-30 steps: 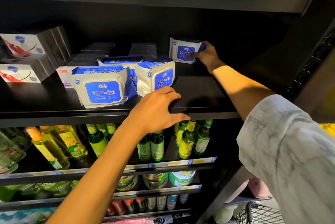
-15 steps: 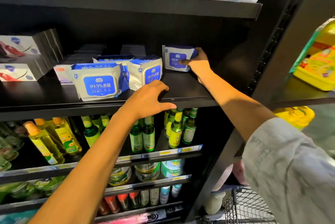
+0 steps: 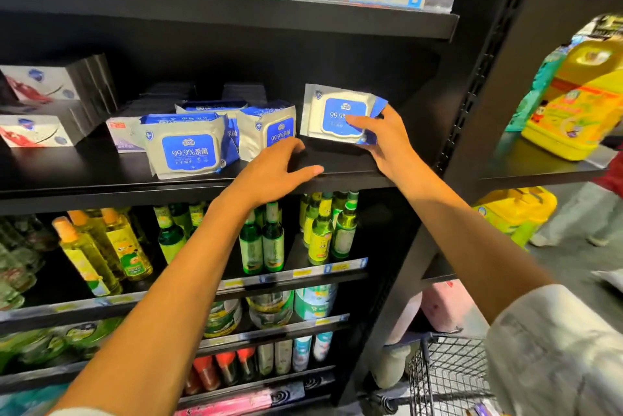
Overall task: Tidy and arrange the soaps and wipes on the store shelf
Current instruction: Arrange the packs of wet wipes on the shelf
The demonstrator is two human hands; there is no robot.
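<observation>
Since half a second ago, the white soft wipes pack with the blue label has come forward from the back of the black metal shelf toward the front edge, still in my right hand.

Head view, only one available:
- Right grip: holding that pack, thumb across the blue label, fingers behind it. Pack is upright, just above the shelf, its bottom edge close to the deck or touching it; can't tell which.
- Left hand: nothing in it, fingers loosely spread. Palm sits over the shelf's front lip, fingertips just short of the smaller white-and-blue wipes pack.
- Big white-and-blue wipes pack at the front leans back on another pack behind it. White soap boxes with red-and-blue print are stacked far left, well apart from my hands.

Risks, as I judge them:
- Grip on the held pack is at one end only. Soft pouch, so it may sag or rotate and slip if I move fast.
- Setting it down against the smaller pack could knock that one over; it stands on a narrow base.
- Left hand reaching in could push the leaning front pack off the lip onto the green glass bottles below.
- Gap between the packs is tight; a crooked placement leaves the row ragged.
</observation>
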